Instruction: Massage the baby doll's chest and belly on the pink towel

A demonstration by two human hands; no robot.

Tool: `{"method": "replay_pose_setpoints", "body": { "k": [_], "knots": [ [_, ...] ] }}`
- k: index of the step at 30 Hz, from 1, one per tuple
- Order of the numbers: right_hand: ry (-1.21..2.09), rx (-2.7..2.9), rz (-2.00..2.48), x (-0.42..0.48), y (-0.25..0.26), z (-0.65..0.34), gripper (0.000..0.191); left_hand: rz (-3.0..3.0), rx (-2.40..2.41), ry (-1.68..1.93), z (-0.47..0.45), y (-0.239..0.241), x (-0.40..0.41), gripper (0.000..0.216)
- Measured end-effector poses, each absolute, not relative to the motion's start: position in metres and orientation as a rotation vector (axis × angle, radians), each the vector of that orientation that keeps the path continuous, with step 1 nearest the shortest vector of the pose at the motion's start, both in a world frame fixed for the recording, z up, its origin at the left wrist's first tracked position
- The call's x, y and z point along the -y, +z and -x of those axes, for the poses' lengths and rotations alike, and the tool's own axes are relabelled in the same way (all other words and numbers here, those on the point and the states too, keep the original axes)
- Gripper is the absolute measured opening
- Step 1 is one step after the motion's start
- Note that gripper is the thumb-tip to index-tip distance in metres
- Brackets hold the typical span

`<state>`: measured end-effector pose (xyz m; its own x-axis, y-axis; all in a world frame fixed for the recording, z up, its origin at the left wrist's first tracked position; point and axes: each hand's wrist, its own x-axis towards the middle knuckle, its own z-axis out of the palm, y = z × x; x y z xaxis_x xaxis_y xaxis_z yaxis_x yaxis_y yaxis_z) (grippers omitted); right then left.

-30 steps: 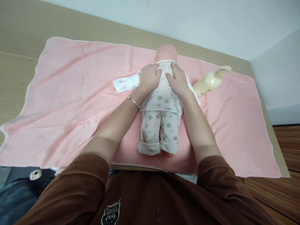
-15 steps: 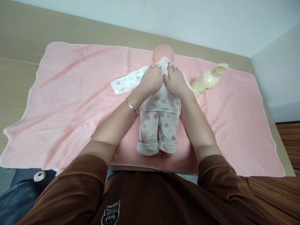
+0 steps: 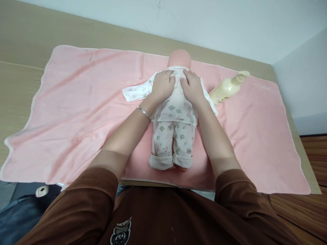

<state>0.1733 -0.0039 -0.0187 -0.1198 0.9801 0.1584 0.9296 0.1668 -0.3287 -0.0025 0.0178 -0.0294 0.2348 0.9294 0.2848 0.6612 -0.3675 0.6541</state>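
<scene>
A baby doll [image 3: 180, 58] lies lengthwise in front of me, its bald head away from me; no face shows. It wears a white printed shirt [image 3: 176, 107] and matching trousers [image 3: 163, 139] with rolled cuffs. On the shirt's upper left part rests my left hand [image 3: 164, 85], fingers stretched toward the doll's shoulder. My right hand [image 3: 192, 86] lies likewise on the upper right part, thumb apart from the fingers. Between the hands, the shirt is spread fairly smooth below the neck. One sleeve [image 3: 138, 92] sticks out flat to the left; the other is partly behind my right arm.
Under the doll spreads a pink blanket [image 3: 76, 102] with a pale edge, lying over a wooden table [image 3: 20, 41]. A pale yellow pump bottle [image 3: 226, 89] lies tilted to the right of the doll. A white wall [image 3: 217, 27] stands behind the table.
The bunched collar cloth that my fingers pinched now lies flat below the doll's head. Both hands have let go and moved slightly apart, fingers flattened on the shirt.
</scene>
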Motion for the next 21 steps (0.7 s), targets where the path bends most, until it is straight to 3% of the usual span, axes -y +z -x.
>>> {"method": "replay_pose_setpoints", "body": {
  "k": [11,15,21],
  "knots": [
    [0.191,2.179,1.905,0.032,-0.007,-0.147,0.074,-2.103,-1.456,0.936,0.006,-0.029,-0.018,0.042],
    [0.183,2.183,1.794,0.030,-0.014,-0.147,0.069,-2.166,-1.466,0.796,0.008,-0.018,-0.012,0.047],
    [0.263,2.023,1.987,0.012,-0.010,-0.163,0.065,-2.368,-1.425,0.528,0.012,0.007,0.019,0.042]
  ]
}}
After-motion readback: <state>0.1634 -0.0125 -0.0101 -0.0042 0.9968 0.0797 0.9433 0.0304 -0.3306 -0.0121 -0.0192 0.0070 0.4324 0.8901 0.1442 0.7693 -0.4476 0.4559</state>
